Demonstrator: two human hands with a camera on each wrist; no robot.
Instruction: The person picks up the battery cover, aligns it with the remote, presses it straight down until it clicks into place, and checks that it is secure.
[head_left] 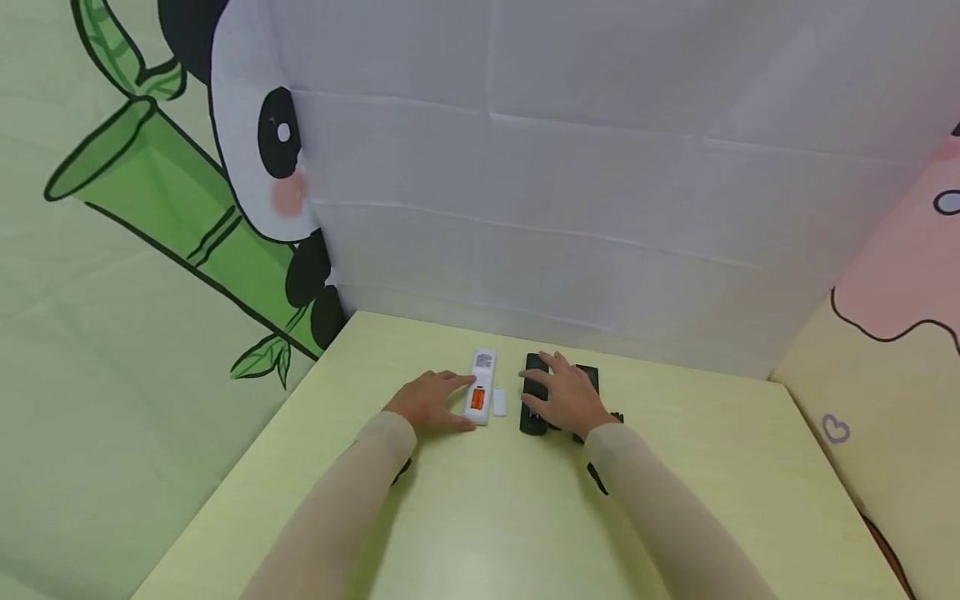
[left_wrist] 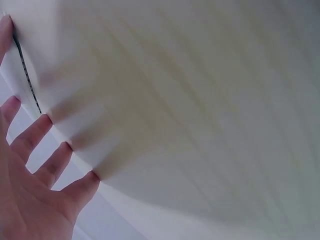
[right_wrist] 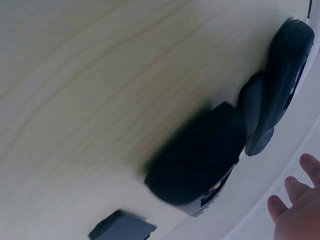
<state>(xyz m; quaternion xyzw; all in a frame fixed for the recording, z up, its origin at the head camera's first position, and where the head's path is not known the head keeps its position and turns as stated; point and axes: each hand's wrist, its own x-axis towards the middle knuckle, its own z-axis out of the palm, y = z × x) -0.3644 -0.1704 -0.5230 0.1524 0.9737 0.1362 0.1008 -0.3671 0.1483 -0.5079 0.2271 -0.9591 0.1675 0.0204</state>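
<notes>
Neither hand grips anything that I can make out from my station: the left hand (head_left: 433,402) is spread, index finger and thumb reaching to the left side of the white remote control (head_left: 483,379), and the right hand (head_left: 566,398) lies with loose fingers over a black remote control (head_left: 533,423); whether it touches, I can't tell. I judge the step in hand to be steadying or lining up these pieces, so I would press the white casing from its sides, keep my fingers off the battery compartment (head_left: 477,400), and slide rather than lift, leaving the small white battery cover (head_left: 499,402) undisturbed. On the right I'd keep the wrist high, since a second black remote (head_left: 591,377) sits close under that hand and a low sweep could nudge it. As for the white remote, it lies back up near the middle of the table (head_left: 480,517), slim and glossy, with a printed label (head_left: 484,361) at its far end and an orange compartment interior towards me; its contents are too small to tell.
</notes>
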